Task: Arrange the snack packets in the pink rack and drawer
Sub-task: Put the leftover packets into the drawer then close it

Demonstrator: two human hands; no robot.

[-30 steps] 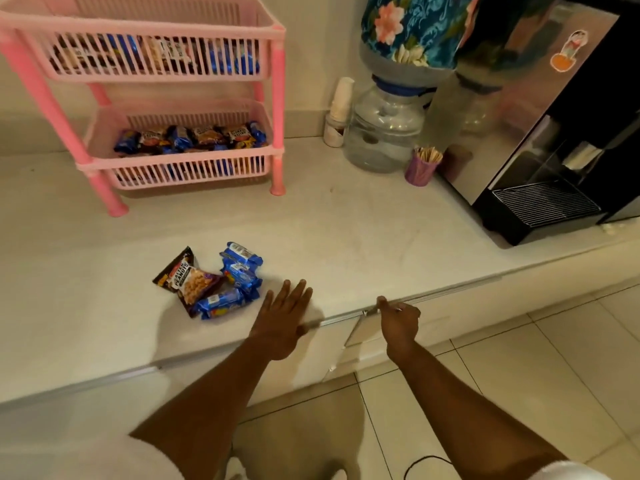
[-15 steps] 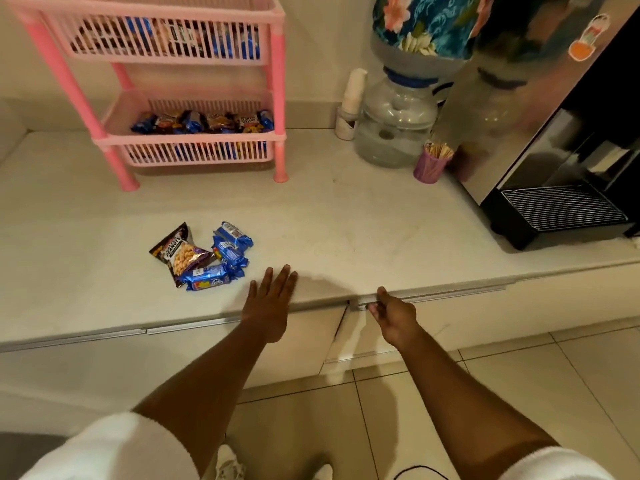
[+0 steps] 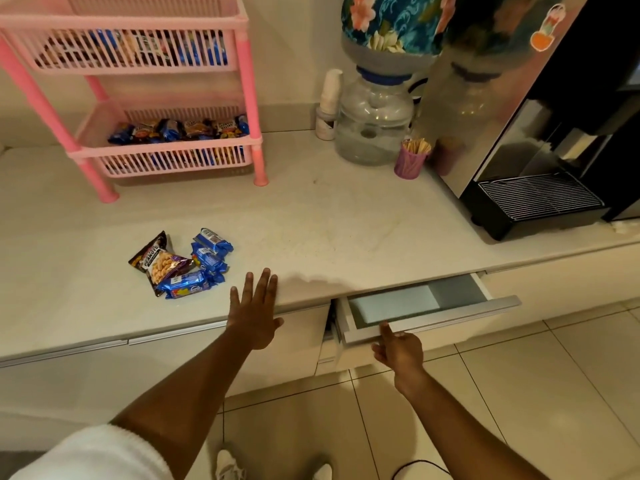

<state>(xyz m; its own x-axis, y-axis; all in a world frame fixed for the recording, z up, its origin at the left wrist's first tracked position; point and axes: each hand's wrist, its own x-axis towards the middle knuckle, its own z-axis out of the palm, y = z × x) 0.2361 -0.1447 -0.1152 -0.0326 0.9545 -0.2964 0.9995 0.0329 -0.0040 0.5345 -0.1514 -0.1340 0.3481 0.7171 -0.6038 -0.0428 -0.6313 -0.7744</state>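
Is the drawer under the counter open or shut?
Open, but only partway. The drawer sticks out from under the countertop, showing its pale inside, and the right hand is at its front edge.

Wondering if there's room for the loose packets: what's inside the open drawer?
The drawer is pulled only partway out. The visible front part shows a bare pale floor and grey walls, no packets. The rest is hidden under the counter, so I can't tell what's there.

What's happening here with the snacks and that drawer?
A person is tidying snack packets. Their right hand is at the front edge of a partly open drawer, while the left hand rests flat on the counter. A small pile of packets waits beside it; the pink rack already holds others.
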